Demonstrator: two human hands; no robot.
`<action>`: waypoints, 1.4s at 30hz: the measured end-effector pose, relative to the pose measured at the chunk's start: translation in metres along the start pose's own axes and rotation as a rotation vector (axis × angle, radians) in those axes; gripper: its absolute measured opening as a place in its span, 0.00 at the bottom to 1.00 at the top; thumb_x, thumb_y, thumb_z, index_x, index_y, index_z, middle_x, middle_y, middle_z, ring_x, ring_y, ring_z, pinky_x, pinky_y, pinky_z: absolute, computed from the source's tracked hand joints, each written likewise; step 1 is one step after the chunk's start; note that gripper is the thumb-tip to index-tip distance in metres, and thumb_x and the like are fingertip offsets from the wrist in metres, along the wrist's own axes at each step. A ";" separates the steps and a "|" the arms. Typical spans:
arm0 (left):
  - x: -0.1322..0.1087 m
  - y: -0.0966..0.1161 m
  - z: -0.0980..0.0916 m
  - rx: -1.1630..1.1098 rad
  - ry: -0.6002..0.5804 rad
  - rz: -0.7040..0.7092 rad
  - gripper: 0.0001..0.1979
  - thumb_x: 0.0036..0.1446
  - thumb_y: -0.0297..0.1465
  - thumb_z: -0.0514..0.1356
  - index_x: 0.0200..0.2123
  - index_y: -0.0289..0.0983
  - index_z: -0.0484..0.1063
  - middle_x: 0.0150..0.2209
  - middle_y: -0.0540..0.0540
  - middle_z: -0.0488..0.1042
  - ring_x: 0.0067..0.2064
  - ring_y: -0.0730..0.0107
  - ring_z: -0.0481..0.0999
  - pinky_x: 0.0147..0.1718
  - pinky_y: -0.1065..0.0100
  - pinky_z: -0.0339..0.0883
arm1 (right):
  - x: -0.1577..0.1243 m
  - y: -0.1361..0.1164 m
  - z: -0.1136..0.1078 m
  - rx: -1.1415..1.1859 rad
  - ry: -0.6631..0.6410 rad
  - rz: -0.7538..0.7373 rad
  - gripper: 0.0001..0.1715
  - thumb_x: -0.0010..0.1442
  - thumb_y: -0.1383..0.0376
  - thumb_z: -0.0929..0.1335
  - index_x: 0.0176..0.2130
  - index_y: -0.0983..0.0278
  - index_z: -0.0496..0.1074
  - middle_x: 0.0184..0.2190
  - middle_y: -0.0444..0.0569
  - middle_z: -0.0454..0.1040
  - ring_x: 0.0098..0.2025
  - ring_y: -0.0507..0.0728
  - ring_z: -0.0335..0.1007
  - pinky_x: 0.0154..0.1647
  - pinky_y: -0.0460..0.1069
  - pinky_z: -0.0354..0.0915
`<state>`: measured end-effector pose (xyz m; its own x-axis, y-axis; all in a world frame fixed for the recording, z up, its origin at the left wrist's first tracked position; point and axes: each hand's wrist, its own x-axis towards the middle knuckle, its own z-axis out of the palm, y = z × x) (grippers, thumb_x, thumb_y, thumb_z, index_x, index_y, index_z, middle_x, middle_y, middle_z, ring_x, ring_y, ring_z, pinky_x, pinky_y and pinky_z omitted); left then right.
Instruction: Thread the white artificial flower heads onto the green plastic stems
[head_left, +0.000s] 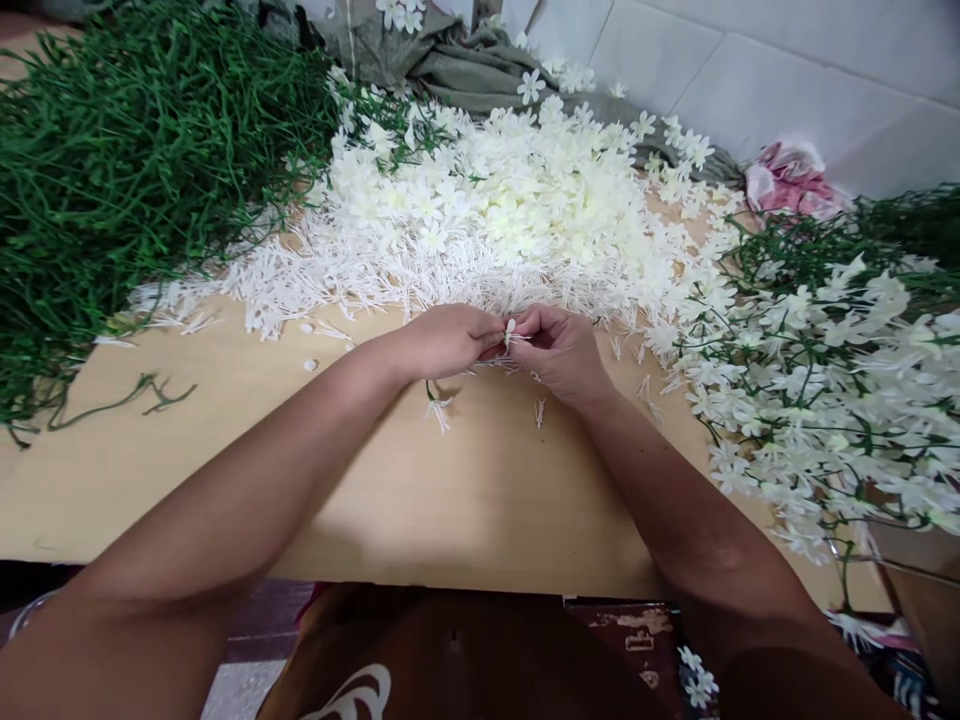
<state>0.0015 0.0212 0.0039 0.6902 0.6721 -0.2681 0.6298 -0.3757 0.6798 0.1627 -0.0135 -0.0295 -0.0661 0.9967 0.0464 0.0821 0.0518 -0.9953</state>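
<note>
My left hand [448,342] and my right hand [561,352] meet at the middle of the wooden table, fingertips close together. Between them is a small white artificial flower [510,333], pinched by my right thumb and fingers. My left hand is closed around a green plastic stem, mostly hidden; a piece tipped with white stamens [438,410] hangs below the palm. Just beyond my fingers lies a bed of loose white stamen pieces [352,262], with a heap of white flower heads [540,190] behind it.
Green plastic stems [150,150] pile up at the left. Assembled white flowers on stems [832,390] cover the right side. A pink and white cloth [795,180] rests by the tiled wall [757,70]. Loose stem bits [169,398] lie on the tabletop [420,510].
</note>
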 end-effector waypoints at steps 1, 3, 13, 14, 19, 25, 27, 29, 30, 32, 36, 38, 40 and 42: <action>0.000 0.001 0.001 0.018 0.016 -0.012 0.10 0.52 0.30 0.50 0.20 0.37 0.59 0.20 0.52 0.61 0.24 0.74 0.58 0.27 0.69 0.47 | 0.000 0.001 0.000 0.002 0.007 0.000 0.06 0.39 0.69 0.70 0.20 0.64 0.66 0.26 0.43 0.72 0.30 0.50 0.68 0.35 0.48 0.66; -0.001 0.003 0.002 0.020 0.064 -0.037 0.11 0.52 0.29 0.51 0.19 0.37 0.58 0.18 0.52 0.60 0.23 0.74 0.57 0.27 0.68 0.46 | 0.001 0.002 0.001 -0.002 0.021 -0.002 0.07 0.39 0.69 0.70 0.21 0.63 0.66 0.26 0.43 0.71 0.30 0.49 0.68 0.34 0.48 0.66; -0.004 0.000 0.001 -0.199 0.251 0.011 0.14 0.59 0.35 0.50 0.27 0.35 0.69 0.23 0.52 0.66 0.28 0.74 0.63 0.31 0.71 0.54 | 0.006 0.001 -0.005 0.088 0.041 0.010 0.10 0.40 0.64 0.73 0.24 0.62 0.68 0.25 0.41 0.72 0.28 0.49 0.69 0.32 0.47 0.69; -0.004 0.000 0.000 -0.222 0.252 0.018 0.14 0.60 0.34 0.49 0.28 0.34 0.69 0.25 0.51 0.67 0.29 0.75 0.64 0.32 0.71 0.55 | 0.006 0.001 -0.005 0.105 0.033 0.023 0.11 0.40 0.64 0.73 0.24 0.62 0.68 0.25 0.41 0.72 0.27 0.49 0.69 0.32 0.47 0.69; -0.004 -0.001 0.000 -0.268 0.254 0.037 0.14 0.60 0.31 0.49 0.25 0.34 0.67 0.23 0.53 0.66 0.28 0.76 0.63 0.32 0.72 0.56 | 0.005 0.002 -0.005 0.154 0.019 0.066 0.11 0.42 0.63 0.74 0.25 0.62 0.68 0.22 0.40 0.73 0.24 0.49 0.71 0.32 0.48 0.70; 0.000 -0.004 0.007 -0.334 0.242 0.062 0.15 0.60 0.32 0.49 0.21 0.36 0.59 0.20 0.53 0.58 0.23 0.78 0.57 0.26 0.72 0.51 | 0.006 -0.001 -0.006 0.131 -0.001 0.082 0.11 0.39 0.66 0.75 0.22 0.63 0.69 0.20 0.40 0.72 0.23 0.47 0.68 0.26 0.44 0.66; 0.001 -0.006 0.010 -0.365 0.228 0.070 0.15 0.59 0.32 0.50 0.20 0.36 0.59 0.19 0.53 0.58 0.23 0.78 0.56 0.24 0.72 0.50 | 0.006 -0.002 -0.006 0.115 -0.010 0.099 0.11 0.38 0.66 0.75 0.22 0.64 0.69 0.19 0.40 0.71 0.21 0.46 0.66 0.24 0.43 0.64; 0.003 -0.008 0.012 -0.394 0.219 0.076 0.14 0.58 0.32 0.50 0.21 0.36 0.59 0.19 0.53 0.57 0.23 0.78 0.56 0.24 0.72 0.49 | 0.005 -0.004 -0.006 0.106 -0.022 0.103 0.11 0.38 0.66 0.75 0.21 0.64 0.69 0.18 0.40 0.71 0.21 0.46 0.65 0.23 0.43 0.63; 0.003 -0.009 0.013 -0.405 0.214 0.078 0.13 0.58 0.32 0.50 0.21 0.36 0.59 0.19 0.53 0.57 0.23 0.78 0.56 0.24 0.72 0.49 | 0.005 -0.004 -0.006 0.100 -0.025 0.101 0.11 0.37 0.66 0.75 0.21 0.64 0.69 0.18 0.40 0.71 0.21 0.46 0.65 0.23 0.43 0.63; 0.004 -0.011 0.014 -0.416 0.210 0.081 0.13 0.57 0.32 0.50 0.21 0.36 0.59 0.19 0.53 0.57 0.23 0.78 0.55 0.24 0.72 0.49 | 0.004 -0.005 -0.005 0.079 -0.023 0.097 0.10 0.37 0.67 0.74 0.20 0.64 0.69 0.18 0.40 0.71 0.21 0.46 0.64 0.23 0.43 0.62; 0.005 -0.013 0.016 -0.384 0.197 0.078 0.13 0.57 0.33 0.50 0.21 0.37 0.59 0.19 0.53 0.57 0.23 0.78 0.55 0.24 0.72 0.49 | 0.002 -0.006 -0.002 0.035 0.001 0.094 0.08 0.38 0.68 0.73 0.19 0.64 0.69 0.17 0.40 0.70 0.20 0.46 0.63 0.22 0.43 0.62; 0.005 -0.013 0.015 -0.353 0.187 0.071 0.13 0.57 0.33 0.50 0.21 0.37 0.58 0.19 0.53 0.57 0.23 0.77 0.56 0.24 0.71 0.49 | 0.001 -0.006 0.000 0.021 0.021 0.087 0.08 0.38 0.68 0.73 0.19 0.64 0.69 0.18 0.40 0.70 0.21 0.46 0.63 0.22 0.43 0.62; 0.005 -0.012 0.014 -0.320 0.187 0.057 0.13 0.57 0.32 0.50 0.20 0.37 0.58 0.19 0.53 0.58 0.22 0.77 0.56 0.25 0.71 0.49 | 0.001 -0.006 0.000 0.007 0.043 0.082 0.08 0.38 0.68 0.73 0.19 0.64 0.69 0.18 0.40 0.70 0.21 0.46 0.63 0.23 0.43 0.63; 0.005 -0.011 0.014 -0.297 0.198 0.039 0.13 0.56 0.31 0.50 0.20 0.37 0.58 0.18 0.53 0.58 0.22 0.77 0.56 0.25 0.70 0.49 | 0.001 -0.004 0.000 0.001 0.050 0.084 0.07 0.38 0.68 0.72 0.20 0.64 0.69 0.18 0.40 0.71 0.21 0.46 0.64 0.23 0.43 0.63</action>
<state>0.0027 0.0200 -0.0147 0.6108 0.7826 -0.1203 0.4533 -0.2210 0.8635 0.1620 -0.0126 -0.0251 -0.0089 0.9994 -0.0335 0.0845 -0.0326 -0.9959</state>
